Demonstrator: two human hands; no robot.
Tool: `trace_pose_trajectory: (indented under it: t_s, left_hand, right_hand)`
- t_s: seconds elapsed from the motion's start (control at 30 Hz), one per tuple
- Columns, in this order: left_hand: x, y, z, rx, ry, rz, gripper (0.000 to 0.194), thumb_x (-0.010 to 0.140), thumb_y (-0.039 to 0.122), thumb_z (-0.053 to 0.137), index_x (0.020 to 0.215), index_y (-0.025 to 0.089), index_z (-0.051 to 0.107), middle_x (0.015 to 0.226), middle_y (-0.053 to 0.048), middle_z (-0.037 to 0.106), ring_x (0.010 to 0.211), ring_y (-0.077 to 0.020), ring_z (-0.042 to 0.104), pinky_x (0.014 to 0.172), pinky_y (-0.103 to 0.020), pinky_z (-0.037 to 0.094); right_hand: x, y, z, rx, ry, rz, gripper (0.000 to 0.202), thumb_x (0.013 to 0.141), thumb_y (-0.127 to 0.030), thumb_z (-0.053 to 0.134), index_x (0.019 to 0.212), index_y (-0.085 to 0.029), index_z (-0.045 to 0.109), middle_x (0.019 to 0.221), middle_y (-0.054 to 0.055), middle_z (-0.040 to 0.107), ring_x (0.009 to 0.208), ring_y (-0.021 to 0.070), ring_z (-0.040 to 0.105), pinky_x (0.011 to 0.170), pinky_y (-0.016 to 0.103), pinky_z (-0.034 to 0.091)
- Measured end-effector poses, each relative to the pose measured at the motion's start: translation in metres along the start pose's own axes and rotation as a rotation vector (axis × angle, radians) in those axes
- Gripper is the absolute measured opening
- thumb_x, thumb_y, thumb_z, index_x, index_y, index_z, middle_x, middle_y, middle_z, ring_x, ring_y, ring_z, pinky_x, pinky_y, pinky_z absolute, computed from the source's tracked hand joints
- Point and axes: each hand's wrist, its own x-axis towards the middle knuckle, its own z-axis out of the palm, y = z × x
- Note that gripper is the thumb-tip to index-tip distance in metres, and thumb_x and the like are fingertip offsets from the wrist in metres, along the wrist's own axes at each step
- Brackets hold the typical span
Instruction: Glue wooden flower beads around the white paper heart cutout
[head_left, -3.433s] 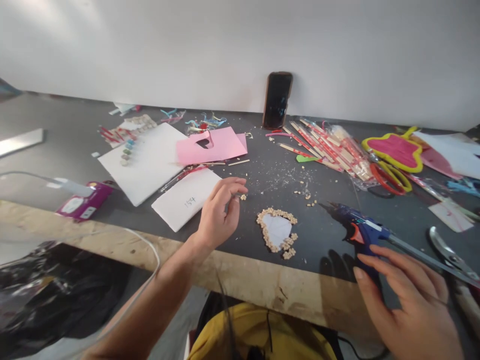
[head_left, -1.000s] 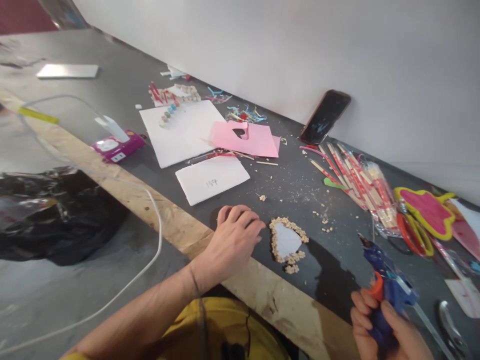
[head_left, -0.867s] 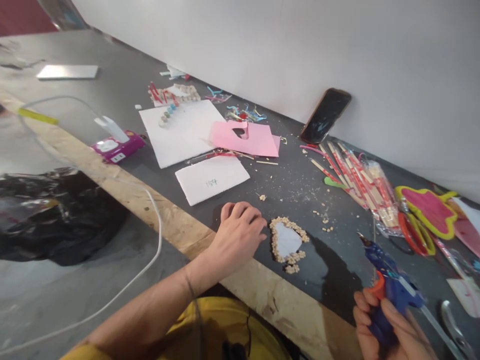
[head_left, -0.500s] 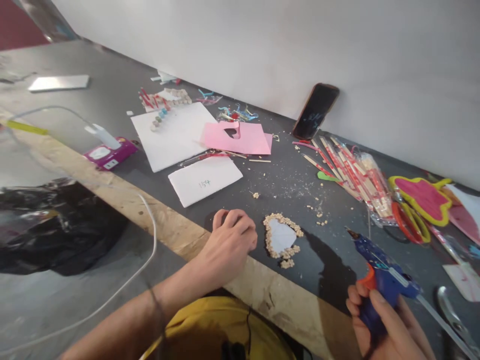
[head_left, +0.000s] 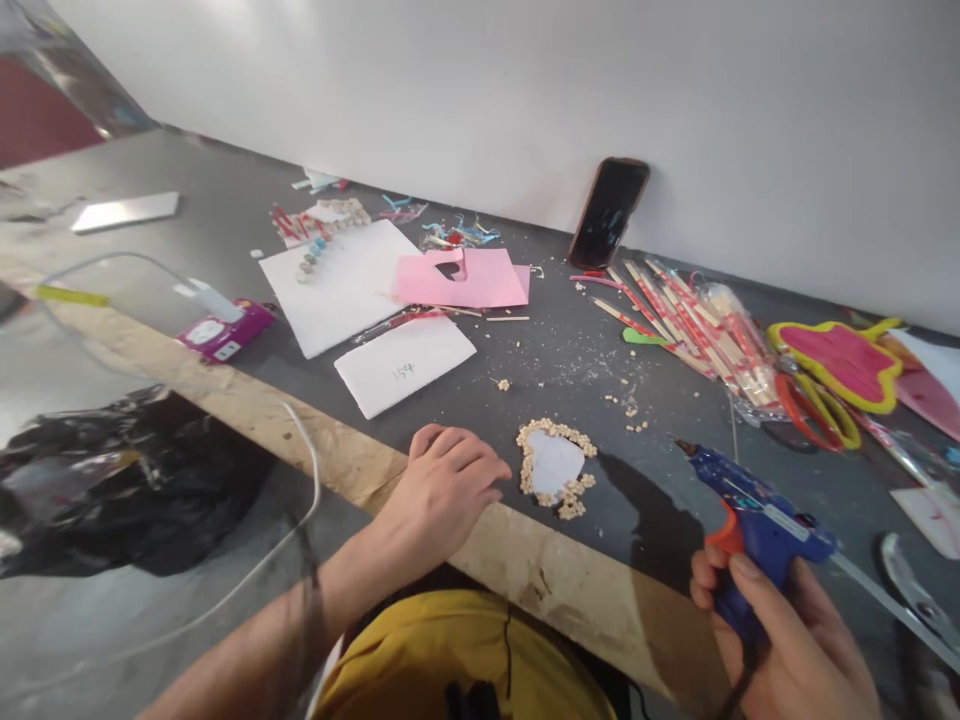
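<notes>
My right hand (head_left: 787, 620) is wrapped round the handle of a blue glue gun (head_left: 765, 520) with an orange trigger; its nozzle points up and left, above the dark table. My left hand (head_left: 442, 490) rests at the table's front edge, fingers a little bent and apart, with nothing visible in it. Just right of its fingertips lies a pale paper piece (head_left: 555, 462) on the dark table. Small beige beads (head_left: 577, 437) ring most of its outline, with a small cluster at its lower right. Neither hand touches it.
A white card (head_left: 405, 365) marked 154, a white board (head_left: 337, 290) and pink paper (head_left: 472, 278) lie behind my left hand. A phone (head_left: 609, 212) leans on the wall. Wrapped sticks (head_left: 697, 325) and scissors (head_left: 814, 410) are at right. A black bag (head_left: 142, 480) sits left.
The view has shifted slightly. My left fingers have loosened from a more curled pose and reach further toward the beaded piece. My right hand still holds the glue gun.
</notes>
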Motion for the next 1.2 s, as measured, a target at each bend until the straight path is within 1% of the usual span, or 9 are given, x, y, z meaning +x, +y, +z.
trace_pose_trajectory:
  t_s: [0.1, 0.2, 0.4, 0.63, 0.77, 0.9, 0.97, 1.07, 1.2]
  left_hand:
    - [0.012, -0.002, 0.004, 0.007, -0.023, -0.01, 0.011, 0.092, 0.021, 0.052, 0.097, 0.023, 0.062, 0.099, -0.001, 0.066, 0.099, -0.019, 0.053, 0.093, -0.039, 0.031]
    - [0.021, -0.002, 0.008, -0.003, -0.056, 0.017, 0.007, 0.091, 0.022, 0.056, 0.093, 0.022, 0.062, 0.096, 0.0, 0.067, 0.1, -0.019, 0.052, 0.094, -0.039, 0.03]
    - [0.026, 0.004, 0.014, -0.051, -0.105, 0.033, 0.012, 0.092, 0.027, 0.055, 0.085, 0.021, 0.064, 0.09, 0.0, 0.069, 0.098, -0.0196, 0.053, 0.093, -0.041, 0.029]
    - [0.026, -0.002, 0.013, -0.014, -0.121, 0.059, 0.008, 0.09, 0.029, 0.058, 0.093, 0.023, 0.062, 0.098, 0.0, 0.066, 0.102, -0.0197, 0.052, 0.096, -0.04, 0.029]
    - [0.027, -0.005, 0.014, 0.012, -0.116, 0.055, 0.02, 0.085, 0.035, 0.065, 0.099, 0.023, 0.059, 0.106, -0.003, 0.062, 0.105, -0.0223, 0.051, 0.095, -0.042, 0.03]
    - [0.031, -0.009, 0.013, 0.035, -0.12, 0.04, 0.039, 0.083, 0.039, 0.066, 0.115, 0.021, 0.053, 0.118, -0.007, 0.057, 0.113, -0.026, 0.047, 0.097, -0.044, 0.032]
    - [0.035, -0.014, 0.01, 0.051, -0.131, 0.037, 0.036, 0.089, 0.031, 0.059, 0.121, 0.019, 0.049, 0.12, -0.009, 0.056, 0.114, -0.0255, 0.046, 0.097, -0.045, 0.033]
    - [0.043, -0.022, 0.005, 0.07, -0.177, 0.106, 0.028, 0.093, 0.013, 0.044, 0.118, 0.022, 0.054, 0.117, -0.007, 0.057, 0.111, -0.0223, 0.048, 0.098, -0.043, 0.034]
    - [0.061, -0.029, 0.0, 0.096, -0.238, 0.231, 0.027, 0.091, 0.012, 0.046, 0.11, 0.025, 0.06, 0.122, -0.007, 0.053, 0.116, -0.0243, 0.044, 0.099, -0.044, 0.035]
  right_hand:
    - [0.006, 0.006, -0.008, -0.022, 0.004, 0.01, 0.039, 0.054, -0.041, 0.079, 0.082, -0.023, 0.06, 0.066, -0.002, 0.062, 0.054, 0.0129, 0.058, 0.049, 0.024, 0.051]
    - [0.011, 0.011, -0.014, -0.117, -0.082, 0.012, 0.045, 0.051, -0.043, 0.081, 0.084, -0.022, 0.059, 0.063, -0.001, 0.063, 0.053, 0.0148, 0.058, 0.048, 0.026, 0.05]
    - [0.007, 0.011, -0.01, -0.366, -0.116, -0.173, 0.039, 0.068, -0.051, 0.07, 0.09, -0.022, 0.057, 0.067, -0.001, 0.064, 0.056, 0.0135, 0.058, 0.05, 0.024, 0.048]
    - [0.009, 0.012, -0.008, -0.476, -0.182, -0.208, 0.037, 0.073, -0.054, 0.065, 0.087, -0.021, 0.056, 0.066, 0.001, 0.065, 0.057, 0.0149, 0.06, 0.055, 0.026, 0.051]
    - [0.01, 0.016, -0.01, -0.505, -0.188, -0.23, 0.039, 0.074, -0.056, 0.063, 0.088, -0.021, 0.056, 0.067, 0.002, 0.066, 0.056, 0.0148, 0.061, 0.055, 0.026, 0.052]
    - [0.015, 0.011, -0.012, -0.57, -0.116, -0.181, 0.045, 0.069, -0.062, 0.062, 0.087, -0.021, 0.056, 0.068, 0.003, 0.067, 0.058, 0.0175, 0.063, 0.055, 0.028, 0.053]
    - [0.024, 0.005, -0.014, -0.625, -0.051, -0.15, 0.053, 0.063, -0.067, 0.062, 0.088, -0.021, 0.056, 0.071, 0.005, 0.068, 0.059, 0.0201, 0.065, 0.055, 0.033, 0.054]
    - [0.039, -0.006, -0.016, -0.79, 0.012, -0.104, 0.059, 0.057, -0.073, 0.056, 0.089, -0.023, 0.056, 0.075, 0.006, 0.07, 0.061, 0.0243, 0.066, 0.061, 0.04, 0.054]
    - [0.049, -0.014, -0.015, -0.999, 0.087, -0.143, 0.048, 0.058, -0.07, 0.05, 0.08, -0.028, 0.055, 0.066, 0.006, 0.069, 0.06, 0.0281, 0.065, 0.06, 0.044, 0.049]
